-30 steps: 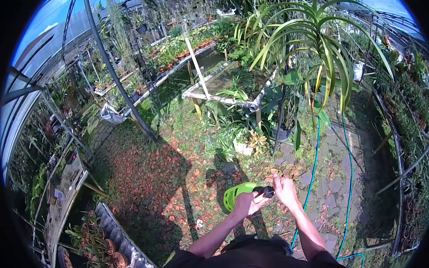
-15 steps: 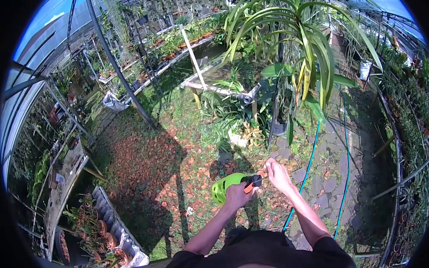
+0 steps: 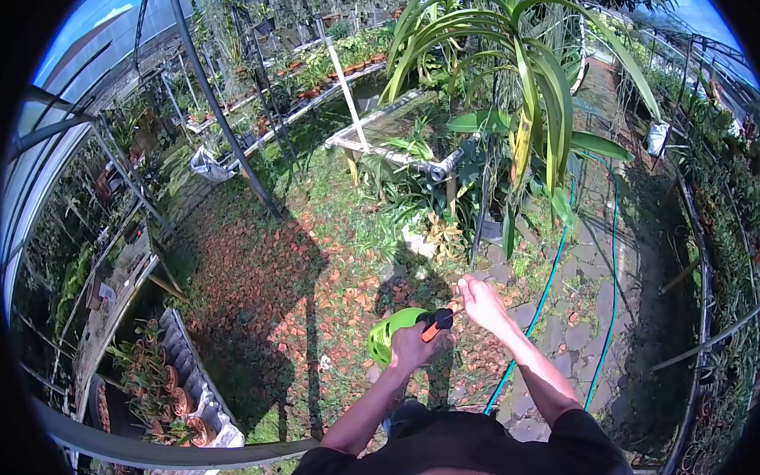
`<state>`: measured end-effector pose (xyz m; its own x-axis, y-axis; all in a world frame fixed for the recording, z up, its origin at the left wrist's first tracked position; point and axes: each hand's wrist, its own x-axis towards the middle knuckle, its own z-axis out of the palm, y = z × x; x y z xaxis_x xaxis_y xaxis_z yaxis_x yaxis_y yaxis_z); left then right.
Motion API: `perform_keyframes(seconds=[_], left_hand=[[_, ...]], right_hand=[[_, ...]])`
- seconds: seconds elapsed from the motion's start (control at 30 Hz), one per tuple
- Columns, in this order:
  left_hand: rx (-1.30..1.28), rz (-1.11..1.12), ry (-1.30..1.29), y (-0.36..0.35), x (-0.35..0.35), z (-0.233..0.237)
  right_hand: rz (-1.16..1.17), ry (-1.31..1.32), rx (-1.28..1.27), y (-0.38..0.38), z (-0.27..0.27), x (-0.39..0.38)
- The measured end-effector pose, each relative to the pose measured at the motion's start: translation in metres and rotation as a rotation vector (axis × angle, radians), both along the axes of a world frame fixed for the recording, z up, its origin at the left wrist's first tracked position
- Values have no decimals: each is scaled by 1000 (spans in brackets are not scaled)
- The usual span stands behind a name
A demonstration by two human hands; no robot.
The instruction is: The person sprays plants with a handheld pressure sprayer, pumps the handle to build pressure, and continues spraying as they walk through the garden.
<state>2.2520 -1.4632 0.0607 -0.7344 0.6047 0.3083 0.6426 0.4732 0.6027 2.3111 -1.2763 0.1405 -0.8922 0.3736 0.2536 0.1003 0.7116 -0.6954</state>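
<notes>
Left hand [image 3: 413,347] closed around green sprayer [image 3: 388,339], low over leaf-strewn ground [image 3: 257,300]; right hand [image 3: 481,301] pinching its front tip (nozzle, probably); best steady the body with left, twist tip gently

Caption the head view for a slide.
Left hand grips a lime-green plastic handheld tool, right hand at its orange-and-black end, above grassy greenhouse ground.

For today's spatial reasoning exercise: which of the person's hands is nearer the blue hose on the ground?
Right. The right hand is just left of the blue hose; the left hand, closed on the green tool, sits farther left.
</notes>
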Motion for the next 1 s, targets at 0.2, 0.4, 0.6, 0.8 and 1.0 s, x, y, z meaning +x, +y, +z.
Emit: perform_keyframes(seconds=[0.2,0.4,0.6,0.8,1.0], left_hand=[[77,-16,42,6,3,16],[5,63,-29,0,-1,13],[275,144,-94,-16,-38,39],[128,-251,-306,-36,-66,102],[154,-341,-7,-76,-87,106]], right_hand=[[-94,212,82,-15,-49,-25],[-109,87,163,-38,-42,-40],[-141,168,-164,-55,-24,-38],[-21,174,-903,-96,-26,-63],[-157,415,-1015,-104,-15,-115]])
